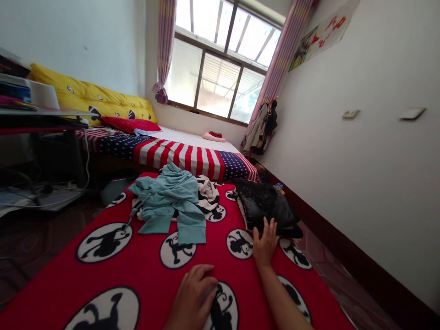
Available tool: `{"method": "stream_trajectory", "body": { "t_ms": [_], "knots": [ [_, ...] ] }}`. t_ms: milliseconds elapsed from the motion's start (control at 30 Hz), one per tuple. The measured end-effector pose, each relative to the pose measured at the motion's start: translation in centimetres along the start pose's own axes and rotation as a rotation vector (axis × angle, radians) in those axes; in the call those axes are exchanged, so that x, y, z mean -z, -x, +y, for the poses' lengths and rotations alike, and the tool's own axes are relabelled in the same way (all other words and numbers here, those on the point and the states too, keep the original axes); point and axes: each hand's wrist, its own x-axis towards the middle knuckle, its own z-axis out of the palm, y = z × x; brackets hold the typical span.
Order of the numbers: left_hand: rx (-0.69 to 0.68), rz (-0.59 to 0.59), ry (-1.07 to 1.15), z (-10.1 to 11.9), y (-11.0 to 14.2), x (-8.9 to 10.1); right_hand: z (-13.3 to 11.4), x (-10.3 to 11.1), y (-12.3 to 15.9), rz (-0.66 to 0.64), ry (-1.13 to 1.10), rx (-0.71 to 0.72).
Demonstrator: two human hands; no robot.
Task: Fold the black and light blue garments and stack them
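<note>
Black folded clothes (266, 206) look soft and light; lift them by the edge. Right grip (265, 243) touches them, fingers spread apart; left grip (192, 298) lies loosely curled on the red blanket (144, 279).

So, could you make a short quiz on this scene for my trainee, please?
1. Which hand is nearest the black folded item?
2. True or false: the teal hooded top lies on the red monkey-print blanket.
3. What pattern does the bedding behind that blanket show?

Key: 1. The right hand. 2. True. 3. Stars and stripes.
</note>
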Motion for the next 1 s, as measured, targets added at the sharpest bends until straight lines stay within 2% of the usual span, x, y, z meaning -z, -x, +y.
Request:
{"method": "stream_trajectory", "body": {
  "t_ms": [100, 200, 367, 633, 733, 833, 1000],
  "knots": [
    [0.001, 0.006, 0.008, -0.2, -0.1, 0.0, -0.6, 0.5, 1.9, -0.035, -0.216, -0.024],
    [0.012, -0.004, 0.014, -0.2, -0.1, 0.1, -0.6, 1.1, 2.1, -0.020, -0.320, -0.058],
    [0.009, -0.010, 0.020, -0.2, -0.1, 0.1, -0.5, 1.5, 2.1, -0.022, -0.343, -0.129],
    [0.015, 0.011, 0.019, 0.3, -0.3, 0.2, -1.5, 1.4, 2.4, -0.195, -0.320, -0.146],
    [0.024, 0.020, 0.020, 0.7, -0.4, 0.5, -3.2, 1.0, 3.5, -0.205, -0.289, -0.211],
    [0.016, 0.037, 0.026, 1.1, -0.4, 0.6, -6.1, 0.4, 5.5, -0.233, -0.315, -0.247],
    [-0.001, 0.075, 0.056, 1.4, -0.4, 0.8, -10.8, 0.1, 7.8, -0.393, -0.452, -0.132]
  ]
}}
